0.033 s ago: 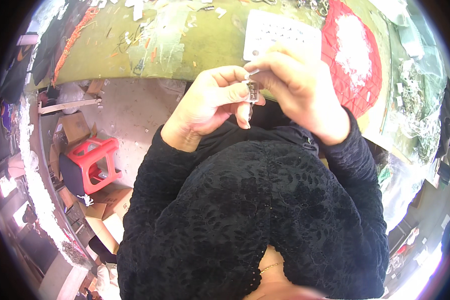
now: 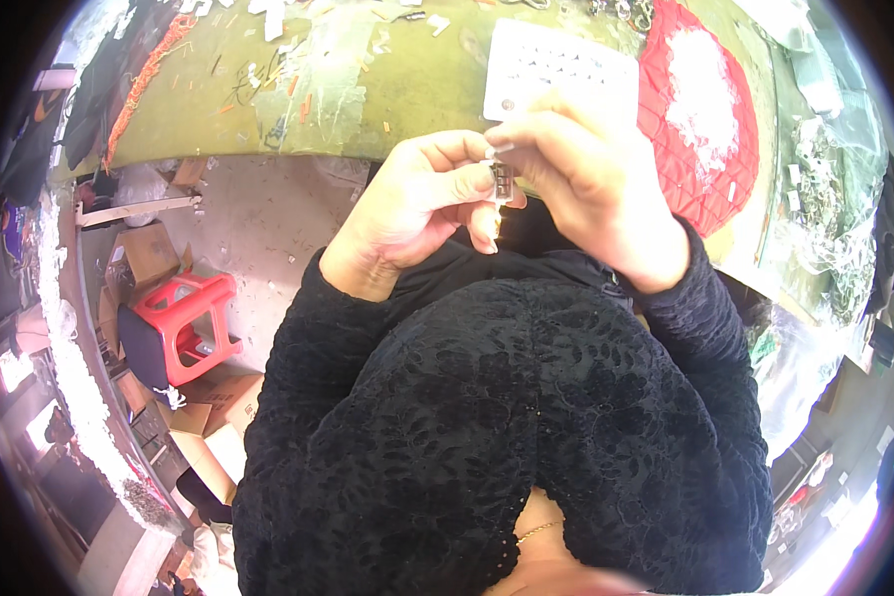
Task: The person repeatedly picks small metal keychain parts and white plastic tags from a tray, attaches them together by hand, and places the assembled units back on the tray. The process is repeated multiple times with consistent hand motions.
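Observation:
My left hand point(image 2: 407, 204) is closed, thumb and fingers pinching a small clear rectangular piece point(image 2: 504, 185) with a dark grid on it. A shiny gold-coloured bit point(image 2: 498, 226) hangs below that piece, partly behind the fingers. From the right, my right hand point(image 2: 606, 189) meets it with thumb and forefinger pressed together on a tiny white piece point(image 2: 504, 149) at the top edge. Just beyond the right hand lies a white tray point(image 2: 500, 60) with rows of small parts, partly covered by the hand. What exactly the tiny white piece is, I cannot make out.
A green-topped table point(image 2: 199, 109) bears scattered scraps and an orange strand point(image 2: 149, 79). Beside the tray, red quilted cloth point(image 2: 730, 194) holds a heap of small white pieces point(image 2: 700, 99). A red plastic stool point(image 2: 184, 328) and cardboard boxes point(image 2: 214, 417) stand on the floor at left.
My right hand has shifted very slightly at the small clear piece. The bit hanging below it now glints gold. My left hand looks unmoved.

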### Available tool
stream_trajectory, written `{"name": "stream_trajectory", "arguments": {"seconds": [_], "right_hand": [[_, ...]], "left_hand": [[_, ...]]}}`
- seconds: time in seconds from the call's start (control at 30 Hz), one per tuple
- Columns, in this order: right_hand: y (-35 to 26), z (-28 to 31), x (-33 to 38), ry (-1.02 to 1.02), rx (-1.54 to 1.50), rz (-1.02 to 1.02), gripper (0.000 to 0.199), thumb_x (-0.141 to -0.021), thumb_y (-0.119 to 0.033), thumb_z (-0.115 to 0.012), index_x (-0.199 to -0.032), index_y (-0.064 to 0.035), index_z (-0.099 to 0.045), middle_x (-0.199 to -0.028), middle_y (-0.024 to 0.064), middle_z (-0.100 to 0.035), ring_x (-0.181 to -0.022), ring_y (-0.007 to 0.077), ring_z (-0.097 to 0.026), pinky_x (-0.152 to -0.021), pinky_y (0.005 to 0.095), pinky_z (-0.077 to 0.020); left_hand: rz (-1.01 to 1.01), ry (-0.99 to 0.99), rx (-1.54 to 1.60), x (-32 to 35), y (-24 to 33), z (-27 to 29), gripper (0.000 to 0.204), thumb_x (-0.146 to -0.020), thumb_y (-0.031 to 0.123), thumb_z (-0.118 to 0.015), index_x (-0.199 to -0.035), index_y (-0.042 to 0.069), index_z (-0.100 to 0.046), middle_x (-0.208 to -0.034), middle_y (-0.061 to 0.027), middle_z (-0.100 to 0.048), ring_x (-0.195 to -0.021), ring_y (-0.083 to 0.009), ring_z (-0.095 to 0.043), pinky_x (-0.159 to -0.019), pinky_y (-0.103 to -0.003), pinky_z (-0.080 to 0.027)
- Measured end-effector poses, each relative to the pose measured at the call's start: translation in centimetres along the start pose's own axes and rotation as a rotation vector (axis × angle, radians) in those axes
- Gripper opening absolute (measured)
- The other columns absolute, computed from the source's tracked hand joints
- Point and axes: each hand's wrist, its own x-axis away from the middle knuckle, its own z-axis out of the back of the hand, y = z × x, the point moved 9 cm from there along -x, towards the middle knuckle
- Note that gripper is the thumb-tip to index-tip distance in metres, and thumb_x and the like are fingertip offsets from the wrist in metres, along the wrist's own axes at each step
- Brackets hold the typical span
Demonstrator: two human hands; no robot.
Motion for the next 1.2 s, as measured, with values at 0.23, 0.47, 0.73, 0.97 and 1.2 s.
{"name": "stream_trajectory", "arguments": {"seconds": [0.23,0.47,0.73,0.97,1.2], "right_hand": [[-0.6,-1.4,2.4,0.057,-0.058,0.061,0.044,-0.079,0.006,-0.062,-0.122,-0.0001,-0.057,-0.095,0.0128,-0.062,-0.079,0.0264,-0.064,-0.066,0.0324,-0.053],[0.2,-1.0,2.5,0.098,-0.001,0.074,0.041,-0.08,0.005,-0.061,-0.12,-0.0033,-0.058,-0.096,0.0148,-0.063,-0.077,0.0279,-0.065,-0.064,0.0329,-0.0541],[-0.7,-0.4,2.3,0.116,0.012,0.005,0.042,-0.08,0.011,-0.062,-0.119,-0.0022,-0.06,-0.096,0.0138,-0.062,-0.079,0.0282,-0.064,-0.067,0.0313,-0.0521],[-0.7,-0.5,3.9,0.142,0.075,0.006,0.034,-0.08,-0.008,-0.062,-0.113,0.0019,-0.057,-0.093,0.0124,-0.06,-0.069,0.026,-0.064,-0.058,0.0336,-0.053],[0.2,1.4,6.4,0.228,-0.015,0.006,0.042,-0.08,-0.003,-0.067,-0.12,-0.0063,-0.06,-0.109,0.0111,-0.064,-0.089,0.0277,-0.066,-0.071,0.0332,-0.0558]], "left_hand": [[-0.123,0.057,0.142,-0.5,0.2,0.8,0.017,-0.096,0.011,-0.058,-0.103,-0.004,-0.059,-0.083,-0.011,-0.066,-0.061,-0.0171,-0.065,-0.054,-0.031,-0.058],[-0.209,0.16,-0.053,-0.1,1.2,-0.3,0.022,-0.095,0.008,-0.059,-0.113,-0.005,-0.054,-0.085,-0.0141,-0.067,-0.061,-0.0191,-0.067,-0.051,-0.029,-0.056],[-0.33,0.32,-0.45,1.9,2.3,-1.5,0.028,-0.095,0.004,-0.057,-0.121,-0.007,-0.051,-0.089,-0.0151,-0.068,-0.058,-0.016,-0.065,-0.047,-0.023,-0.049],[-0.281,0.221,-0.316,1.1,1.2,-1.8,0.028,-0.099,0.009,-0.052,-0.121,-0.008,-0.054,-0.08,-0.0148,-0.068,-0.058,-0.0178,-0.065,-0.047,-0.025,-0.053],[-0.127,0.204,0.03,0.3,-0.4,-1.4,0.03,-0.098,0.008,-0.05,-0.122,-0.008,-0.057,-0.095,-0.0186,-0.069,-0.062,-0.0154,-0.064,-0.047,-0.023,-0.051]]}}
